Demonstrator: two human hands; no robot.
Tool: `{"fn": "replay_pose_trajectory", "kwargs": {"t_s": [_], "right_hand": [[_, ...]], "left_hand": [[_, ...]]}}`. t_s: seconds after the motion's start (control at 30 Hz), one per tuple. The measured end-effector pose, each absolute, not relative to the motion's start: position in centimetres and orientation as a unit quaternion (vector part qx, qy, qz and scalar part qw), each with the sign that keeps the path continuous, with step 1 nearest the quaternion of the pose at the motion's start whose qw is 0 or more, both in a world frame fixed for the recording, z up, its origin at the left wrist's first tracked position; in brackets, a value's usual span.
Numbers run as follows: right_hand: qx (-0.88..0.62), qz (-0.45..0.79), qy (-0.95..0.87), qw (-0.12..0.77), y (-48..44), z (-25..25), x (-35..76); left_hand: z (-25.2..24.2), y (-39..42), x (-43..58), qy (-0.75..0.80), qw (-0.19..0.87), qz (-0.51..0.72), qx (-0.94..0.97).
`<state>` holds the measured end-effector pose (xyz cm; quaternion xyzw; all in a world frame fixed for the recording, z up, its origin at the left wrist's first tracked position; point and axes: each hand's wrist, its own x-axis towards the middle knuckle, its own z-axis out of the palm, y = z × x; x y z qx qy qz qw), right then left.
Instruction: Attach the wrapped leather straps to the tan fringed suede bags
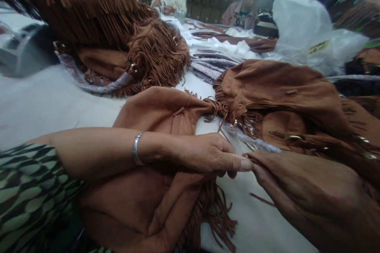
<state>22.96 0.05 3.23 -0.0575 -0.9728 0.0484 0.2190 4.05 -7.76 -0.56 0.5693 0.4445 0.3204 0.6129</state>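
Meeting by a brown bag [139, 201], hands [204, 152] seemingly pinch something hidden, the yellow label [318, 48] illegible.

Near bag [148, 106] under left hand [204, 152]: matt, suede-like, softly creased. Fringe [219, 213] below hand: thin matt strips. Bracelet [137, 148] behind hand: glossy silvery metal. Sleeve [29, 197] farther behind: printed cloth. Second bag [282, 83] beyond right hand [320, 182]: same matt nap, shiny metal ring [293, 138]. Farther beyond: sack [303, 27], translucent crinkled plastic. Desk [246, 213] under both hands: smooth, matt.
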Motion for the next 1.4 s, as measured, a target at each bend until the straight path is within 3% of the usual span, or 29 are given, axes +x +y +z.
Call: {"fn": "replay_pose_trajectory", "kwargs": {"t_s": [0.23, 0.5, 0.8, 1.0, 1.4], "right_hand": [[-0.032, -0.018, -0.973, 0.229, 0.0, 3.1, 23.9], [-0.046, -0.033, -0.974, 0.220, -0.2, 3.0, 23.8], [-0.087, -0.075, -0.979, 0.166, -0.7, 2.7, 23.6], [-0.074, -0.073, -0.981, 0.161, -0.7, 2.9, 22.8], [-0.095, -0.010, -0.983, 0.155, -0.7, 3.1, 22.7]], "left_hand": [[-0.9, -7.8, 4.8, 0.368, 0.758, 0.384, 0.378], [-1.1, -7.5, 4.8, 0.427, 0.650, 0.395, 0.490], [-1.0, -7.5, 5.3, 0.501, 0.615, 0.377, 0.478], [-0.3, -7.2, 5.4, 0.518, 0.680, 0.363, 0.371], [-1.3, -8.4, 6.2, 0.527, 0.583, 0.400, 0.472]]}}
